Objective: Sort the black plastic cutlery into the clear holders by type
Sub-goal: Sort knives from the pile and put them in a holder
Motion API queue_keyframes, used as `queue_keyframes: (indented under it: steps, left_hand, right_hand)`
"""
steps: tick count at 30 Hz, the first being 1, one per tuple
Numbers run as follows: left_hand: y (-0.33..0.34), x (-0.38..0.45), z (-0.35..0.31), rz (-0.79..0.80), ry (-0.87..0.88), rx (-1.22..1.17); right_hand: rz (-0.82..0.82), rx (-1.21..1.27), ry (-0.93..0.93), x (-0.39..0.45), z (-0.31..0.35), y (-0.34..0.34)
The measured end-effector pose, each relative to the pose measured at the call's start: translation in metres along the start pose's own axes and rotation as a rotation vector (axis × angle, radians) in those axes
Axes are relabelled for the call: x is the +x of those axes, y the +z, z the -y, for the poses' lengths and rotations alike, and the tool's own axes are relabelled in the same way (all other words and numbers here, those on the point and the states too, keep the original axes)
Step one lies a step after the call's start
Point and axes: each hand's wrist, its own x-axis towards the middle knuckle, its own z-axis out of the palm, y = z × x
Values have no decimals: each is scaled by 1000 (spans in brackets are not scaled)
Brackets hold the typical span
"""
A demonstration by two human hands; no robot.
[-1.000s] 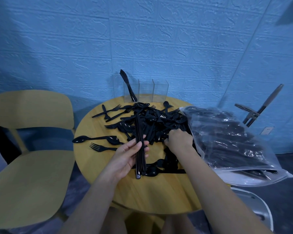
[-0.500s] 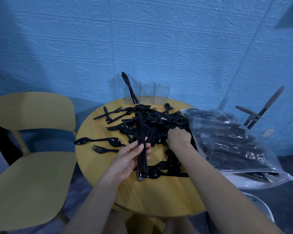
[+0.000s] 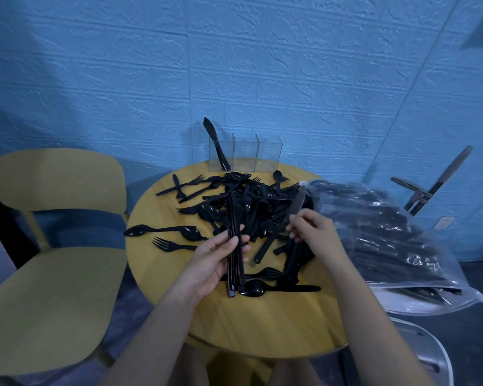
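Note:
A heap of black plastic cutlery (image 3: 251,207) covers the middle of the round wooden table (image 3: 262,324). My left hand (image 3: 215,260) grips a bundle of knives (image 3: 233,246) held upright over the table's centre. My right hand (image 3: 315,232) pinches a single black knife (image 3: 296,204), lifted out of the heap with its blade pointing up and away. Three clear holders (image 3: 246,157) stand in a row at the table's far edge. The left holder has one knife (image 3: 215,143) leaning in it; the other two look empty.
A clear plastic bag (image 3: 388,246) full of black cutlery lies over the table's right side. Loose spoons and a fork (image 3: 173,243) lie at the left. A yellow chair (image 3: 53,246) stands to the left, and a blue wall rises behind.
My right hand has come out of the heap and lifted one knife clear of it. My left hand still holds the knife bundle in much the same place.

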Motion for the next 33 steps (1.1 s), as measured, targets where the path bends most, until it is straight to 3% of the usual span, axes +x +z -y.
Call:
queue_keyframes:
  steps: [4, 9, 21, 24, 28, 30, 33]
  left_hand:
    - [2, 0, -1, -12, 5, 1]
    - [6, -3, 1, 29, 36, 88]
    - [2, -1, 2, 28, 14, 89]
    - [1, 1, 3, -4, 12, 72]
    - [1, 1, 3, -24, 0, 49]
    - [1, 1, 2, -14, -3, 52]
    - [2, 0, 1, -6, -3, 44]
  right_hand:
    - [139, 54, -88, -8, 7, 5]
    - [322, -79, -91, -7, 7, 38]
    - [322, -89, -22, -4, -1, 63]
    - [223, -322, -71, 2, 1, 49]
    - [-68, -929, -75, 21, 0, 9]
    - [-53, -1171, 54, 29, -1, -3]
    - [58, -1247, 272, 35, -6, -1]
